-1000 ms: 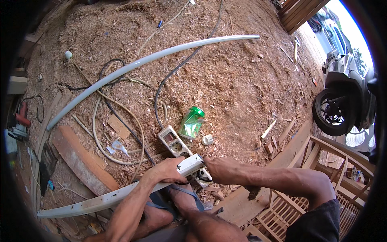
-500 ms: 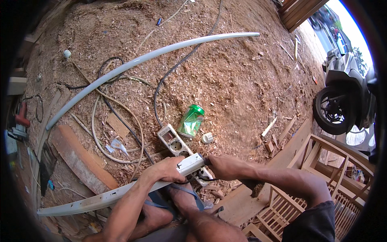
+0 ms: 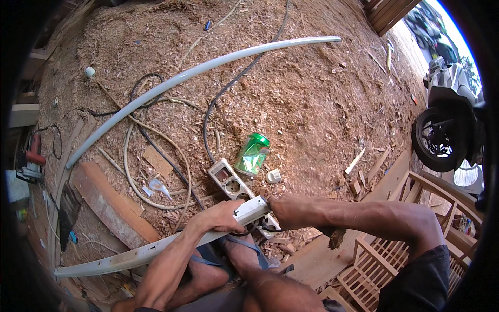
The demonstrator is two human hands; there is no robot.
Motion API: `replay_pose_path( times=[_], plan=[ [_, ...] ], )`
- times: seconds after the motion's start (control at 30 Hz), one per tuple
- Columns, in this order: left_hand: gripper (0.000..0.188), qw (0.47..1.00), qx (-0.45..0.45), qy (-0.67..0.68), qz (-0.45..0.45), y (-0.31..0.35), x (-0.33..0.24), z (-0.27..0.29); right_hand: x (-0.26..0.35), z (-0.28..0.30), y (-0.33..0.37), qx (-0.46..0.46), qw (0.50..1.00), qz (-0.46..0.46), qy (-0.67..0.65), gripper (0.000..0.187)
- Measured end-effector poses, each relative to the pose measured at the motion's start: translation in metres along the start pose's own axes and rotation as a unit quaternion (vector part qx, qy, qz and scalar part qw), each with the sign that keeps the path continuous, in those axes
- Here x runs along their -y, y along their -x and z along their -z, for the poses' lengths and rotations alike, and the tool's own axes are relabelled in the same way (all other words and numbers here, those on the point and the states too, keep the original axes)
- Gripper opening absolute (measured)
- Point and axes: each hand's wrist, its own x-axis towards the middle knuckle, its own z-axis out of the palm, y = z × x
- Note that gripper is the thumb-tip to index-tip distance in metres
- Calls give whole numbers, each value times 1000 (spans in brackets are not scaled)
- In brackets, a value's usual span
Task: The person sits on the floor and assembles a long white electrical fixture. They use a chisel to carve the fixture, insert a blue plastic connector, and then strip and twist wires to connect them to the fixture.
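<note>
A long white channel-shaped strip, which looks like a light batten (image 3: 140, 256), runs across my lap from the lower left. My left hand (image 3: 222, 216) is wrapped over it near its right end. At that end my right hand (image 3: 295, 210) is closed on something dark that its fingers hide. Just beyond the batten lies a white power strip (image 3: 227, 179), partly covered by it. A dark cable (image 3: 270, 229) loops below the batten's end, close to my right hand. Behind the power strip lies a crumpled green can (image 3: 253, 154), with a small white plug-like piece (image 3: 273, 176) beside it.
Wood shavings cover the ground. A long pale tube (image 3: 182, 77) arcs across it, over tangled cables (image 3: 185, 151). Curved wood (image 3: 112, 205) and a red-handled power tool (image 3: 34, 156) lie left. Slatted wooden frames (image 3: 374, 265) and a motorcycle (image 3: 442, 135) stand right.
The whole view has shifted slightly, the ground things appearing a little further right. Both hands keep their places on the batten and at its end. My right forearm appears a little more level.
</note>
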Motion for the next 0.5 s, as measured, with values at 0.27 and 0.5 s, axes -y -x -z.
replay_pose_path(
  times=[0.27, 0.5],
  plan=[
    [68, 999, 14, 19, 32, 6, -11, 4, 15, -4, 6, -8, 997, -67, -34, 33],
    [61, 995, -70, -63, 23, 40, -45, -1, 2, -23, 40, -66, 965, -70, -243, 36]
  ],
)
